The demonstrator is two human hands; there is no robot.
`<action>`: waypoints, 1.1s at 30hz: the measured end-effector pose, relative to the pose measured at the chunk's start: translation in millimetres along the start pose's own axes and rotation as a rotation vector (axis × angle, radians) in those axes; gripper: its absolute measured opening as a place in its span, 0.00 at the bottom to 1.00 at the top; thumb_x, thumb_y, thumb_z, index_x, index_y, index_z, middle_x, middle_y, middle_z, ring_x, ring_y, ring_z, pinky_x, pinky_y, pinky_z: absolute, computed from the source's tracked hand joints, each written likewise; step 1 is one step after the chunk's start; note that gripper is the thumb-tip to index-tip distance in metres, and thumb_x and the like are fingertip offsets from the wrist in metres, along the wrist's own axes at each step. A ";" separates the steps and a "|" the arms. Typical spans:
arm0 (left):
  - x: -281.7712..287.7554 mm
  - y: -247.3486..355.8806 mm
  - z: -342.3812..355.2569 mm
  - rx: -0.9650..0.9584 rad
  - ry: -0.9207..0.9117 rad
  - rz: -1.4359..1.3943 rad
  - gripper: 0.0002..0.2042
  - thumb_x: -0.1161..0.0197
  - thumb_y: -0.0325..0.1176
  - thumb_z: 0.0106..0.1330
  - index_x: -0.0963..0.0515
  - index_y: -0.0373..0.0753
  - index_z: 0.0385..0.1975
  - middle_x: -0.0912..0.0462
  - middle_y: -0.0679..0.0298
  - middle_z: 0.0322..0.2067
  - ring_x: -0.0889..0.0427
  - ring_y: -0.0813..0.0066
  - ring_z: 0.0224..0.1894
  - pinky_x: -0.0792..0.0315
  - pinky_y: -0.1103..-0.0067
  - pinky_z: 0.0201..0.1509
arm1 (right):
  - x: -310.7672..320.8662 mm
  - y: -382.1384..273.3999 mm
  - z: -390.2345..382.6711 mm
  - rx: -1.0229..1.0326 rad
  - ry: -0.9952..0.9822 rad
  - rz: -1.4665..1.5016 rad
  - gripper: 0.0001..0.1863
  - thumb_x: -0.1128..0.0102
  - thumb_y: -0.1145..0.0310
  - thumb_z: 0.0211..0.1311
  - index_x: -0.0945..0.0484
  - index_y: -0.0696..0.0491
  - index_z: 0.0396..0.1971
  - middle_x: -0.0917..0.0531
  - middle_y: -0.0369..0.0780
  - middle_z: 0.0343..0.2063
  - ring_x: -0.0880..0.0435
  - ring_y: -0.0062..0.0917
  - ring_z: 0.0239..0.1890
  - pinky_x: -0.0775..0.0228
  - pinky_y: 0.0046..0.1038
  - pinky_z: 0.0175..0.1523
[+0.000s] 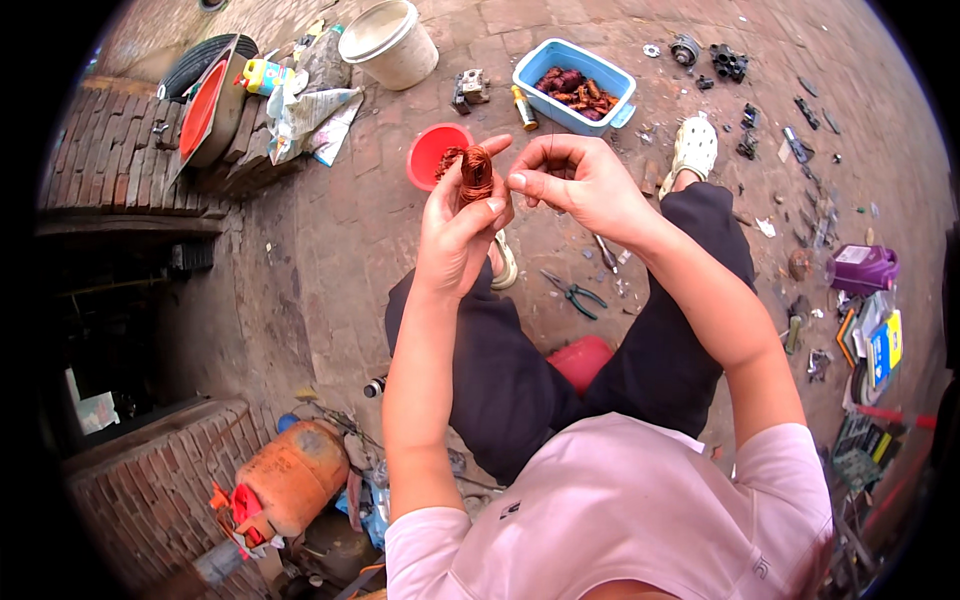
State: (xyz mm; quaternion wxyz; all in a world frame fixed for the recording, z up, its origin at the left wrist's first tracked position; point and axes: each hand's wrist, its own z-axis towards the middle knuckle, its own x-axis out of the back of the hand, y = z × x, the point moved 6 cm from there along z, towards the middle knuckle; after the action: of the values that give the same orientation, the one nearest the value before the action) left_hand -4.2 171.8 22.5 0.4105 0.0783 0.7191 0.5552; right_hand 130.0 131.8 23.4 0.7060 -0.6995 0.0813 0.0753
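Note:
My left hand (462,222) is closed around a bundled coil of copper wire (477,178), its reddish-brown windings standing up between thumb and fingers. Close to its right, my right hand (575,185) has thumb and fingertips pinched together; whatever is between them is too thin to make out. Below and behind the coil sits a red bowl (437,150) on the ground. Farther off to the right, a blue plastic basin (573,52) holds several copper coils (580,92). Green-handled pliers (575,293) and a screwdriver (606,254) lie between my feet and knees.
A white bucket (390,45), a metal part (469,90) and a yellow tube (524,108) stand beyond my hands. Scattered metal parts (729,62) and a purple jug (864,268) are to the right. An orange gas cylinder (295,475) lies lower left, near brickwork (105,150).

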 end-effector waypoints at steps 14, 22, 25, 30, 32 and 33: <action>-8.2 -6.9 -2.9 -0.027 0.009 0.166 0.24 0.47 0.37 0.71 0.34 0.27 0.62 0.27 0.67 0.21 0.34 0.86 0.16 0.41 0.87 0.19 | -1.6 15.1 -1.0 0.131 0.079 0.107 0.06 0.33 0.73 0.60 0.21 0.58 0.32 0.19 0.32 0.27 0.24 0.10 0.30 0.29 0.18 0.37; -21.0 -18.0 -5.2 0.044 -0.200 0.060 0.33 0.54 0.50 0.71 0.44 0.30 0.68 0.27 0.62 0.16 0.35 0.82 0.14 0.38 0.85 0.19 | 6.3 16.9 -0.7 0.086 0.122 0.037 0.15 0.23 0.68 0.50 0.22 0.56 0.30 0.20 0.33 0.29 0.26 0.13 0.33 0.30 0.20 0.39; -21.4 -17.9 -6.6 -0.019 -0.151 0.123 0.29 0.51 0.48 0.70 0.37 0.31 0.63 0.27 0.61 0.17 0.34 0.82 0.14 0.37 0.86 0.19 | 1.4 31.9 0.8 -0.133 0.003 0.119 0.21 0.23 0.60 0.50 0.24 0.57 0.34 0.21 0.32 0.28 0.25 0.14 0.33 0.30 0.21 0.40; -12.8 -19.7 -2.3 -0.016 0.036 0.209 0.18 0.52 0.44 0.72 0.28 0.34 0.46 0.28 0.64 0.16 0.34 0.82 0.15 0.40 0.85 0.18 | 16.4 33.7 0.1 -0.104 0.101 -0.180 0.28 0.25 0.53 0.52 0.27 0.60 0.40 0.19 0.39 0.31 0.20 0.20 0.34 0.28 0.24 0.39; -7.8 -19.9 -0.3 -0.014 0.105 0.248 0.15 0.52 0.41 0.72 0.28 0.35 0.46 0.26 0.64 0.17 0.34 0.83 0.13 0.39 0.86 0.18 | 22.5 29.1 -2.8 -0.026 0.103 -0.409 0.25 0.32 0.54 0.58 0.28 0.62 0.38 0.18 0.47 0.33 0.17 0.31 0.36 0.27 0.30 0.40; -6.0 -20.9 0.7 -0.016 0.121 0.266 0.12 0.51 0.38 0.73 0.28 0.37 0.45 0.26 0.64 0.17 0.34 0.83 0.13 0.39 0.85 0.18 | 24.8 29.5 -4.6 -0.029 0.093 -0.473 0.24 0.34 0.55 0.60 0.29 0.62 0.38 0.18 0.48 0.33 0.17 0.34 0.36 0.27 0.32 0.41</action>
State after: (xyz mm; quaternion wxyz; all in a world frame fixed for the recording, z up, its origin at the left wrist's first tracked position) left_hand 7.4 161.1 7.4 0.2897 0.1358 0.7214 0.6142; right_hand 147.7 127.4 -10.8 0.6895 -0.7117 -0.0537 -0.1233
